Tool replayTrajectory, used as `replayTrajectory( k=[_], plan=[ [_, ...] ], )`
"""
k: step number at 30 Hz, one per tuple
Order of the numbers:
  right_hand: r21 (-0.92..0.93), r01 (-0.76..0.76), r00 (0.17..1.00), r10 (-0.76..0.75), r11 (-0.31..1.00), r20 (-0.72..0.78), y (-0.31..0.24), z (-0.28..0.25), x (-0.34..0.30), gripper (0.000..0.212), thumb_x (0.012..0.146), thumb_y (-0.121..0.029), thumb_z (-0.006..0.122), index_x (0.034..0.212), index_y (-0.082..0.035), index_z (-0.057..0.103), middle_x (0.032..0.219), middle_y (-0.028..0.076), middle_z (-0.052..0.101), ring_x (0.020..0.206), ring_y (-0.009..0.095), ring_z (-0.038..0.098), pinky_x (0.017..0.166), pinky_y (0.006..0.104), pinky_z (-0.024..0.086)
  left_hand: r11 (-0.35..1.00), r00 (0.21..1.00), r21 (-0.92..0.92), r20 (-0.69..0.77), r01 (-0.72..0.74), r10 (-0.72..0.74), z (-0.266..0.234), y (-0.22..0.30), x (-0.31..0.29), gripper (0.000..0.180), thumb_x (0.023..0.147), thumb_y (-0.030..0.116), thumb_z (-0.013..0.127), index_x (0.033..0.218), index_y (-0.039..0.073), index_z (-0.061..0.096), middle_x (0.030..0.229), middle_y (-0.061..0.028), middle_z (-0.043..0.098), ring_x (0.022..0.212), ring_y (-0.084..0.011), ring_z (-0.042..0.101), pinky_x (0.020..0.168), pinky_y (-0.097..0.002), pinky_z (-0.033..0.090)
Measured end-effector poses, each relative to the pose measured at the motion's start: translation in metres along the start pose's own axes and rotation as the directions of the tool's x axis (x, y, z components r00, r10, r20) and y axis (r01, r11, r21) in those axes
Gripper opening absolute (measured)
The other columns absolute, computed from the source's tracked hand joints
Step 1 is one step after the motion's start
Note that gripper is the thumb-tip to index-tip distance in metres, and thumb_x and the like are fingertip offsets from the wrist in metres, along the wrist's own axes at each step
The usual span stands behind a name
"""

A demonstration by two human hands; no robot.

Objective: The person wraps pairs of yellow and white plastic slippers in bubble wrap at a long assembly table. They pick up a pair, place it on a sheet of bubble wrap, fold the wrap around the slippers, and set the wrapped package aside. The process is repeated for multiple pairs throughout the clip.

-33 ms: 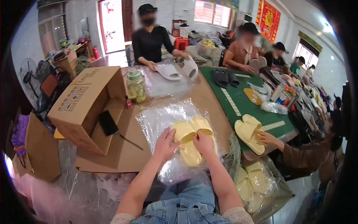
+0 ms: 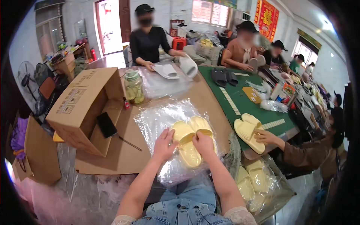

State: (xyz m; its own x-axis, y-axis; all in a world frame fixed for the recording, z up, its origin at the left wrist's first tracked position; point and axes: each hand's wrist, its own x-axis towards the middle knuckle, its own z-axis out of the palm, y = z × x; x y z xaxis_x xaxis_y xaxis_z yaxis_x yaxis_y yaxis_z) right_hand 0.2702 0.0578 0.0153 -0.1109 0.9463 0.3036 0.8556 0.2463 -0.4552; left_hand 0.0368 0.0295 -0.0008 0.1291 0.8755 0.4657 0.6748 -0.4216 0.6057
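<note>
A pair of pale yellow slippers (image 2: pixel 189 152) lies side by side over a stack of clear plastic bags (image 2: pixel 150 122) at the table's near edge. Glossy plastic shines around the pair; whether it lies over them or only under them I cannot tell. My left hand (image 2: pixel 165 145) is bent at the outer side of the left slipper, its thumb and fingers closed against that edge. My right hand (image 2: pixel 204 143) is closed on the right slipper near its strap, thumb toward the gap between the two. Part of the right slipper is hidden under that hand.
An open cardboard box (image 2: pixel 80 112) with a black phone (image 2: pixel 107 125) stands left, beside a glass jar (image 2: pixel 134 87). Across, a co-worker handles white slippers (image 2: pixel 167 71). Rightward, another's hand (image 2: pixel 265 138) touches yellow slippers on a green mat (image 2: pixel 217 95). Bagged yellow slippers (image 2: pixel 258 178) sit below.
The whole view has shifted slightly. Both my hands keep the same hold at the yellow slippers. The co-worker across tilts one white slipper a little differently.
</note>
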Motion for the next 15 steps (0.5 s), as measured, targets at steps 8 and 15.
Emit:
replayTrajectory(
  k=[8, 15],
  plan=[
    [0.120, 0.005, 0.997, -0.014, 0.993, 0.074, 0.019, -0.062, -0.079, 0.028, 0.091, -0.031, 0.062, 0.083, -0.004, 0.059, 0.071, 0.019, 0.065, 0.068, 0.042, 0.064, 0.063, 0.0508, 0.051, 0.994, 0.999, 0.104, -0.002, 0.043, -0.043, 0.012, -0.013, 0.001, 0.053, 0.098, 0.040, 0.060, 0.140, 0.007, 0.057, 0.147, -0.0292, 0.050, 0.141, -0.0459, 0.041, 0.117, -0.0488, 0.035],
    [0.052, -0.271, 0.956, 0.263, 0.961, 0.130, 0.099, -0.158, -0.213, 0.021, 0.087, -0.027, 0.066, 0.088, -0.005, 0.063, 0.071, 0.018, 0.065, 0.069, 0.038, 0.067, 0.063, 0.0460, 0.051, 0.988, 1.000, 0.154, -0.019, 0.009, -0.006, 0.014, -0.020, -0.003, 0.045, 0.093, 0.029, 0.067, 0.125, -0.001, 0.061, 0.143, -0.0296, 0.053, 0.135, -0.0495, 0.045, 0.114, -0.0524, 0.036]
  ],
)
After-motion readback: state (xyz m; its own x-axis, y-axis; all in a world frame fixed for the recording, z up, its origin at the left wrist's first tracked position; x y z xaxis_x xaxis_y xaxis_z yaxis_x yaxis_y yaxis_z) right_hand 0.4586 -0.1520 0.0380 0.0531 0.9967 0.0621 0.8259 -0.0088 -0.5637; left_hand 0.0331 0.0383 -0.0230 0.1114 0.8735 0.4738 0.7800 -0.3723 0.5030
